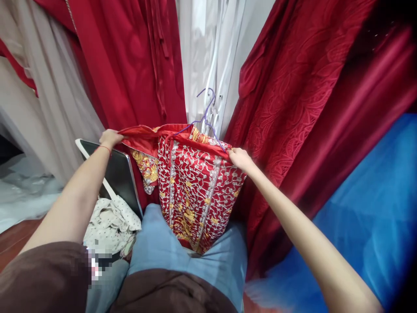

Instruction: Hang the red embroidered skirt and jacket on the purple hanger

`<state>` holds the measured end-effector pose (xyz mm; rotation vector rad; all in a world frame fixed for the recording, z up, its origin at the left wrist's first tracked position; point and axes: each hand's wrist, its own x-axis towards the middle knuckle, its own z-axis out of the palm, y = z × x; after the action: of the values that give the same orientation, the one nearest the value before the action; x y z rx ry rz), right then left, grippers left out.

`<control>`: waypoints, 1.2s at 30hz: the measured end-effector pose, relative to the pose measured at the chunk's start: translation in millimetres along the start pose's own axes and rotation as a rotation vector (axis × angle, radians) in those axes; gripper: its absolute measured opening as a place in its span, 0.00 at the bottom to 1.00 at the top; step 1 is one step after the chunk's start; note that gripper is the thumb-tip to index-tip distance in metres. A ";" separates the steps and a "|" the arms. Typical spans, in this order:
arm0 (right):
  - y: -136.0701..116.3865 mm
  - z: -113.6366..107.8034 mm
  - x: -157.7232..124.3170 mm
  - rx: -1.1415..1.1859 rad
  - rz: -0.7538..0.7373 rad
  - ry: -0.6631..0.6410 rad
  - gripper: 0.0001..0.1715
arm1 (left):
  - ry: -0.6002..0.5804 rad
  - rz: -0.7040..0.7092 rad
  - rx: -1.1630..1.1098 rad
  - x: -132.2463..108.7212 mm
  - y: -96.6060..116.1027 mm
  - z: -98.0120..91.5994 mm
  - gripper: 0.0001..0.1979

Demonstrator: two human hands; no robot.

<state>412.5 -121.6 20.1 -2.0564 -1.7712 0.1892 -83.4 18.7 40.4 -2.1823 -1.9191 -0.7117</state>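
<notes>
A red garment (195, 187) embroidered in silver and gold hangs on a purple wire hanger (205, 114) in front of me, its lower part draped over my knee in blue jeans. My left hand (110, 138) is closed on the garment's left shoulder edge. My right hand (239, 157) is closed on its right shoulder, where the hanger's arm ends. The garment is stretched between both hands.
Dark red dresses (130, 65) hang at left and right (309, 108), with white fabric (208, 52) behind and pale cloth at far left. A blue tulle skirt (368, 208) fills the right. A dark flat panel (117, 174) and a white dotted cloth (110, 221) lie at my left.
</notes>
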 end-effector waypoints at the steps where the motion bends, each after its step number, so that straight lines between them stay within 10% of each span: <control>1: 0.6 -0.2 0.6 0.004 0.009 0.002 0.28 | -0.049 0.037 0.041 -3.2 -4.0 2.7 0.11; 10: 6.7 -2.0 12.2 0.025 0.008 -0.013 0.25 | 0.005 0.081 0.341 -24.7 -21.7 -14.8 0.08; 18: 7.9 6.5 11.2 0.140 0.062 0.103 0.20 | -0.420 0.305 0.185 -33.0 85.5 20.4 0.29; 21: 10.9 7.6 2.7 0.246 0.062 0.184 0.16 | -0.158 0.449 0.138 -46.6 119.1 30.4 0.21; 27: 21.9 -1.8 8.9 0.594 0.108 0.474 0.15 | 0.622 0.270 -0.306 -93.1 145.1 43.6 0.15; 33: 14.3 -14.0 3.7 1.266 0.098 0.467 0.10 | 0.284 1.202 -0.030 -149.2 193.3 54.7 0.15; 36: -2.0 -11.1 -20.0 1.344 0.011 0.300 0.10 | 0.308 1.194 -0.020 -136.5 230.3 38.3 0.14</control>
<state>411.2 -143.3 27.6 -1.0077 -0.9254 0.7685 139.1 -127.0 -8.5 -2.4619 -0.2722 -0.7043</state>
